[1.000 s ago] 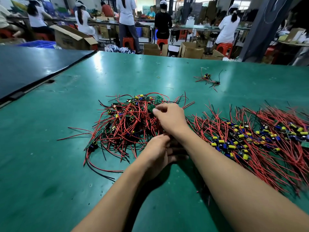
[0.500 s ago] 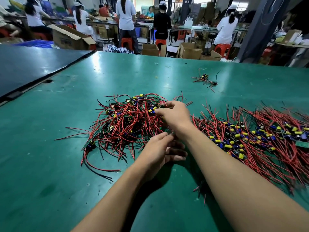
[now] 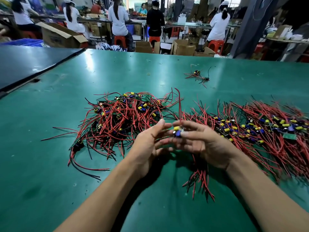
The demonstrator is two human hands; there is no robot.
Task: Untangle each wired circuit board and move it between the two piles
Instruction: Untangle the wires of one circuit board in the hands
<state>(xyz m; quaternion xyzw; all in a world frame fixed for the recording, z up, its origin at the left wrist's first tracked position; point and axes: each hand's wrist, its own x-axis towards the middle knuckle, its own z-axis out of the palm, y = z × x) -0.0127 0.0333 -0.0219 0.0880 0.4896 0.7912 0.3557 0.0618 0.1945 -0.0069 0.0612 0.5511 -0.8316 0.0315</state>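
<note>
right hand (image 3: 205,144): raised over the tabletop between the two piles, back to the camera, fingers reaching left. Thumb and fingertips pinch the circuit board, though the grip is blurred.
left hand (image 3: 150,143): raised opposite the right one, fingers spread and nearly straight, gripping nothing. The fingertips are close to the board, but blur hides whether they touch it.
circuit board (image 3: 177,131): held in the air between the two hands, clear of both piles. A yellow part and a blue part show on it.
red wire (image 3: 179,104): rises nearly upright from the held board, curving at its tip.
loose wire bunch (image 3: 200,180): red and black leads fan out on the tabletop below the right wrist. I cannot tell whether they belong to the held board.
left pile (image 3: 123,118): a tangled heap of boards with red and black wires looping in all directions, just left of the hands.
right pile (image 3: 260,129): boards laid side by side in a band, their red wires lying mostly parallel, reaching to the right edge of the view.
tabletop (image 3: 50,181): green, scuffed, glossy under the lights.
stray boards (image 3: 198,76): a small wired cluster lying apart, farther back.
rubber band (image 3: 148,74): a small ring alone on the green surface, beyond the left pile.
dark panel (image 3: 25,64): adjoins the tabletop on the far left.
background: people (image 3: 117,19) sit on red stools (image 3: 119,40) at other benches, among cardboard boxes (image 3: 61,37).
</note>
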